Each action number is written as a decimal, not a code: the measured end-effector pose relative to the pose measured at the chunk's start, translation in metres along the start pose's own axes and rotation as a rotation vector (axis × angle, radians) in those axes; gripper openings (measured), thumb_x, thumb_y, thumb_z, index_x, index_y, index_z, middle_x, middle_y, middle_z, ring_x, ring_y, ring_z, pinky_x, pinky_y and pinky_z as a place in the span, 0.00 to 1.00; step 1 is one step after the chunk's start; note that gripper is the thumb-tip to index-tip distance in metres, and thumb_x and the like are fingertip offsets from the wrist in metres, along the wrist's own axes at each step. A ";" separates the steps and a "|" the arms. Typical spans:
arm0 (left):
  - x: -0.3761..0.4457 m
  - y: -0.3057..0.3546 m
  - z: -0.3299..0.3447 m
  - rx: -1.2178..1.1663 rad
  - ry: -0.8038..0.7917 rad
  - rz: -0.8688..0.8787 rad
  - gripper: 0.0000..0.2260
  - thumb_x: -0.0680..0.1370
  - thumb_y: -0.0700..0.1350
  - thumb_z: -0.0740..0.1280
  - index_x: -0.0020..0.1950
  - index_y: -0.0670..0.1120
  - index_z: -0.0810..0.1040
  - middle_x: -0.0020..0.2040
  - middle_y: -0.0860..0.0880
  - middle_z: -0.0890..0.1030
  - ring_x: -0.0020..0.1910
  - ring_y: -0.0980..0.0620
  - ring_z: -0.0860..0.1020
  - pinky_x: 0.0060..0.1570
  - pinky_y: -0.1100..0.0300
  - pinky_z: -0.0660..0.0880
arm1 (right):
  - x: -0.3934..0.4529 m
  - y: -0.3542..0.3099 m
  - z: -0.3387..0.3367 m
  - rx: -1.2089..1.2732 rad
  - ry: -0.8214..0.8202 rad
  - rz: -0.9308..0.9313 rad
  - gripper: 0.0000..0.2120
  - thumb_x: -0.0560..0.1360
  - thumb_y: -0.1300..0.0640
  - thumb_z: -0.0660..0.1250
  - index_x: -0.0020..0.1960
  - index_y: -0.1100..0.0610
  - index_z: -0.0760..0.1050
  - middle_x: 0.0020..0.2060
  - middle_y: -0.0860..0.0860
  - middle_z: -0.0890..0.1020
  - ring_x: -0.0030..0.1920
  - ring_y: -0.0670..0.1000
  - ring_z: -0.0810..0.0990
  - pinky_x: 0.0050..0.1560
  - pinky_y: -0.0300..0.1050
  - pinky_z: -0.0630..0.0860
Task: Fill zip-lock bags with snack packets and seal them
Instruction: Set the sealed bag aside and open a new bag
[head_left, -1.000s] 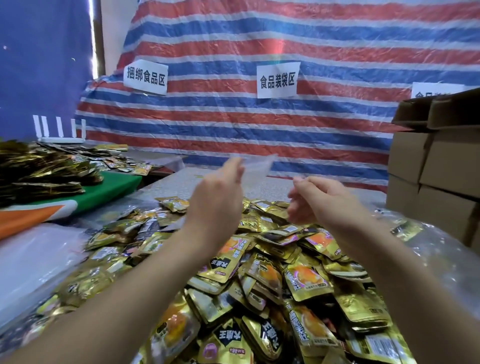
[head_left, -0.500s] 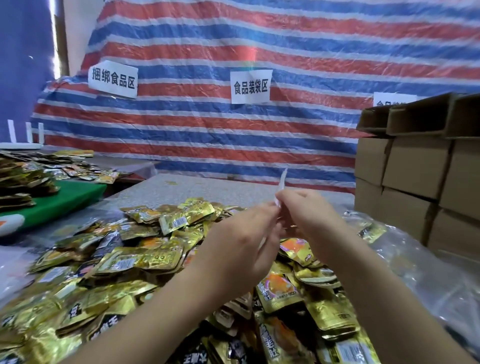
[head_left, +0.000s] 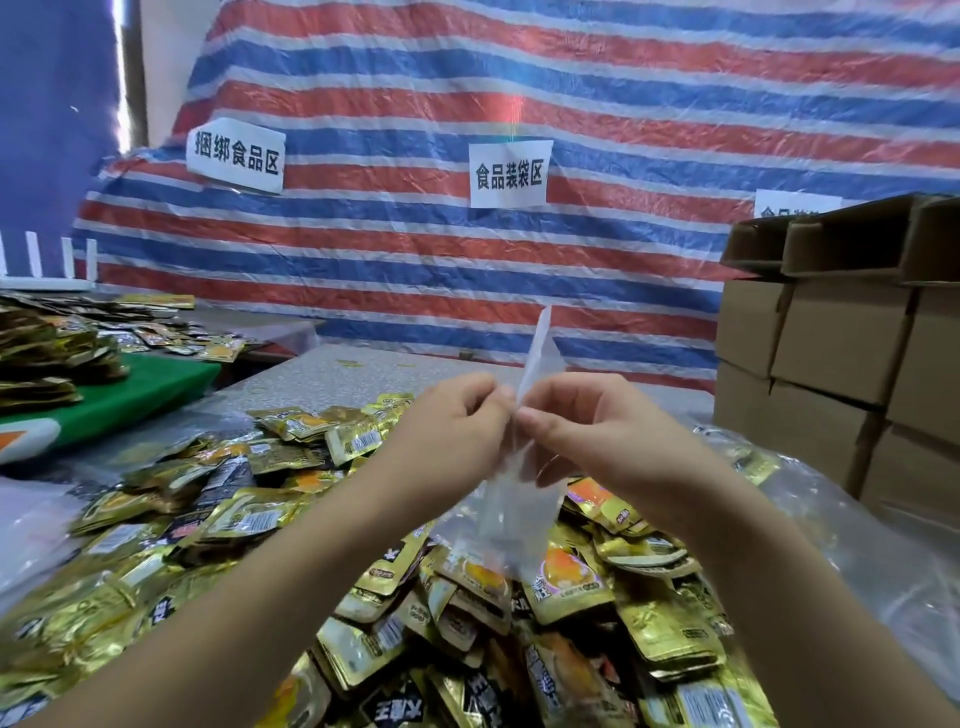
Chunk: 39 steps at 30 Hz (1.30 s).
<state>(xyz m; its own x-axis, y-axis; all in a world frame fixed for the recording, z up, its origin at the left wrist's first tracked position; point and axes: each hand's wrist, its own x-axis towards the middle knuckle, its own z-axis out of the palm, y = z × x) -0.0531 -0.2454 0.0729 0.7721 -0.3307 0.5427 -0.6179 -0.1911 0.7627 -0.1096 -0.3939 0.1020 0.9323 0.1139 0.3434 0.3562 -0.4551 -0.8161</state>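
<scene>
A: How are the hands placed?

B: The left hand (head_left: 457, 426) and the right hand (head_left: 597, 436) are brought together above the heap of snack packets (head_left: 467, 597). The mouth of a clear zip-lock bag (head_left: 511, 499) is pinched between the fingertips of both, each seemingly on one lip. The bag is hung below the fingers, just above the heap, and one corner is stuck up above them. No packet can be made out inside it, though the clear film makes that hard to tell.

A: What is the step judged to be, and how is it done well?

B: Opening the mouth, most likely. The two lips should be gripped separately near the middle of the zip and drawn apart evenly, so the track is not torn. The bag is best kept low over the heap, so packets can be dropped in with little travel.

A: What writing can be read?

B: Beyond the heap, on the striped tarpaulin (head_left: 623, 130), a white sign (head_left: 509, 174) is read as 食品装袋区. To its left, a second sign (head_left: 236, 154) is read as 捆绑食品区. A third sign (head_left: 789, 203), to the right, is cut off by the cardboard boxes (head_left: 841, 332). On the gold packets 王 is printed in bold, but the rest is too blurred to be read.
</scene>
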 end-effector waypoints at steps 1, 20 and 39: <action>0.000 0.000 -0.003 0.002 -0.015 0.009 0.15 0.83 0.46 0.60 0.38 0.42 0.75 0.29 0.54 0.74 0.29 0.56 0.71 0.34 0.58 0.68 | 0.000 0.000 0.000 -0.030 0.010 -0.005 0.08 0.81 0.63 0.64 0.48 0.67 0.79 0.36 0.52 0.83 0.34 0.48 0.81 0.38 0.41 0.78; -0.007 0.005 -0.019 0.161 -0.267 0.137 0.12 0.83 0.47 0.59 0.43 0.44 0.75 0.34 0.52 0.76 0.34 0.58 0.75 0.36 0.64 0.74 | -0.002 0.010 -0.006 -0.361 0.021 -0.232 0.05 0.77 0.64 0.71 0.48 0.57 0.84 0.37 0.51 0.85 0.39 0.50 0.83 0.46 0.54 0.81; 0.011 -0.014 -0.038 0.272 0.233 -0.011 0.14 0.76 0.46 0.63 0.35 0.39 0.77 0.32 0.42 0.79 0.26 0.53 0.71 0.29 0.57 0.68 | 0.007 0.022 -0.023 -0.417 0.734 -0.075 0.12 0.72 0.56 0.66 0.30 0.58 0.74 0.25 0.52 0.77 0.28 0.48 0.77 0.32 0.48 0.73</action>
<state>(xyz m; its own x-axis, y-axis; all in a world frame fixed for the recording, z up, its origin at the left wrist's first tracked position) -0.0303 -0.2112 0.0820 0.7727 -0.1132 0.6246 -0.6020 -0.4426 0.6646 -0.0970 -0.4231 0.0967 0.5785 -0.3798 0.7219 0.2285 -0.7741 -0.5904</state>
